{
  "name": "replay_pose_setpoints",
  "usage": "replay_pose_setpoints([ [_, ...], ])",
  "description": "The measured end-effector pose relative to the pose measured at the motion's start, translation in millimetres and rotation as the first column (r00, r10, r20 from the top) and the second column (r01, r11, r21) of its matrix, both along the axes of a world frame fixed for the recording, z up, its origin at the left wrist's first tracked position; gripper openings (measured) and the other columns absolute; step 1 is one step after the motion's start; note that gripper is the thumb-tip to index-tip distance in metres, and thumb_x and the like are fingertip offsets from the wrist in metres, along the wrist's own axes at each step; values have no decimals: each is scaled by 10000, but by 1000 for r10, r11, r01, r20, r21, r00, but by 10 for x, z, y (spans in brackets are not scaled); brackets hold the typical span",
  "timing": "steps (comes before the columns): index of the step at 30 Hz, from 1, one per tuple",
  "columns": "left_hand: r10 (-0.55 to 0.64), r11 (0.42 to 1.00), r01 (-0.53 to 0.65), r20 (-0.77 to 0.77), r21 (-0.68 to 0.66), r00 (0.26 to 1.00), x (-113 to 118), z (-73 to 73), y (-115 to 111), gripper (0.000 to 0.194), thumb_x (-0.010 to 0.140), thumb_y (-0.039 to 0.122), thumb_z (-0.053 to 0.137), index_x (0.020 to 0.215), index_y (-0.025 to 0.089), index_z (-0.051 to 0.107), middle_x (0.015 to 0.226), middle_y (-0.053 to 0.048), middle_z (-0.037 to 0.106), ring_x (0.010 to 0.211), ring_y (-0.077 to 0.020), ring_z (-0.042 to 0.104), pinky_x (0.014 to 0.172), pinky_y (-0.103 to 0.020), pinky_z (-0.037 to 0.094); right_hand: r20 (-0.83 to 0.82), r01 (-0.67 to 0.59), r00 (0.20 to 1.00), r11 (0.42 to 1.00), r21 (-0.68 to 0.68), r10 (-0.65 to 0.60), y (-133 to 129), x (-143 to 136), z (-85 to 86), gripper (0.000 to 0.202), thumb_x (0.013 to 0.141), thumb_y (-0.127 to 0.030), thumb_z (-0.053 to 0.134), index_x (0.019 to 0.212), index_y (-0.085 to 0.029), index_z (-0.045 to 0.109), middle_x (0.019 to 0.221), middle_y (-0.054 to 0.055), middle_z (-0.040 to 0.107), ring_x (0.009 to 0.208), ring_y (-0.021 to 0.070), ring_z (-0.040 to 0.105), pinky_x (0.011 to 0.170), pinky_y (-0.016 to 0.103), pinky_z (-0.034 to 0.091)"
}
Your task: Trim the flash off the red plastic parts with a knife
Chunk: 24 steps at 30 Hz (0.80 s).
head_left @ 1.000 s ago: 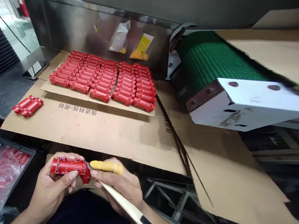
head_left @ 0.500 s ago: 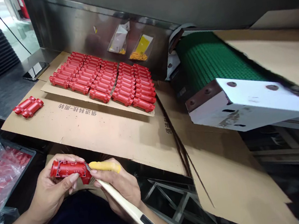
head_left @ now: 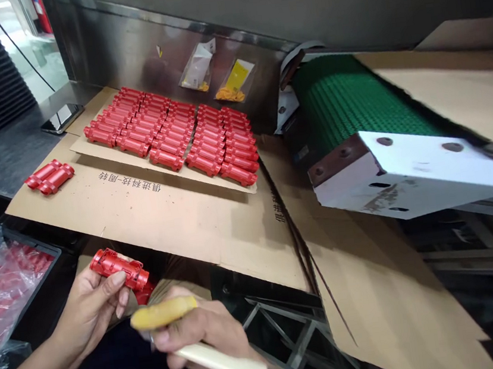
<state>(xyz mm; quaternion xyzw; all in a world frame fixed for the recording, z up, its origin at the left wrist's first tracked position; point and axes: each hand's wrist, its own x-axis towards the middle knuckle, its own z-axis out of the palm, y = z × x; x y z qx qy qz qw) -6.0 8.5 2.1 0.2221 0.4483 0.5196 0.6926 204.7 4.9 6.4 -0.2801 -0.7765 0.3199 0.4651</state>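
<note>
A red plastic part (head_left: pixel 117 267) is held between the thumb and fingers of my left hand (head_left: pixel 93 305), below the near edge of the cardboard. My right hand (head_left: pixel 206 333), lower and to the right, is closed around a long cream-handled tool (head_left: pixel 226 363) that slants down to the right. A yellow finger cover (head_left: pixel 163 312) sits on its index finger. The tool's tip is mostly hidden and blurred, apart from the red part. Another bit of red shows just beneath the held part.
Rows of red parts (head_left: pixel 162 126) lie on a cardboard sheet (head_left: pixel 242 190); two more (head_left: pixel 50 177) lie to the left. Beyond are a phone (head_left: pixel 63 118) and small bags (head_left: pixel 235 80). A green belt conveyor (head_left: pixel 353 99) stands right, a plastic-lined bin (head_left: pixel 53 259) left.
My right hand and the tool have moved down and away from the red part. My left hand has turned the part and its outlined face now shows less.
</note>
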Motion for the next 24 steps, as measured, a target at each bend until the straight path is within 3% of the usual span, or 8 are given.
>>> replay_pose_setpoints([
  [3,44,992,-31,-99,124,994,-21,-25,-29,276,813,273,923,1029,167,785,938,-76,796,524,-104,650,447,-197,551,-175,-22,985,991,-132,-2,-9,-6,33,157,1098,-372,627,1065,-241,709,923,47,827,872,186,822,790,310,702],
  [6,81,957,-5,-252,291,964,-38,-41,-78,258,834,177,890,1063,221,780,1161,-96,795,643,-158,745,528,-258,635,-126,193,971,976,-96,-205,10,-36,-1,179,1049,-170,673,1210,-202,743,1148,137,804,1041,231,794,859,351,696],
  [10,193,890,20,-416,455,889,-25,-12,-102,283,796,122,906,1015,256,787,1099,-71,816,997,-243,790,735,-273,690,-102,205,975,977,61,-198,19,-110,-70,368,993,-33,667,1334,-164,717,1186,164,771,1019,245,756,811,372,697],
  [13,218,865,38,-443,501,870,-10,16,-92,287,796,120,906,1015,265,788,1079,-55,830,1040,-218,780,895,-291,676,-99,205,976,974,99,-195,15,-160,-91,385,979,-21,677,1341,-149,714,1164,167,770,985,250,743,786,382,698],
  [20,194,875,38,-422,482,886,-20,16,-109,284,817,125,891,1033,278,787,1100,-32,825,1002,-195,793,832,-246,678,-99,226,972,966,122,-215,13,-179,-93,404,963,2,673,1339,-143,712,1182,173,765,990,250,742,779,373,699],
  [24,190,870,50,-427,491,884,-29,1,-105,297,823,111,881,1044,282,780,1107,-17,824,1031,-177,786,879,-227,663,-96,226,972,965,133,-215,8,-177,-92,406,987,-19,658,1364,-165,695,1146,158,771,980,251,743,763,380,700],
])
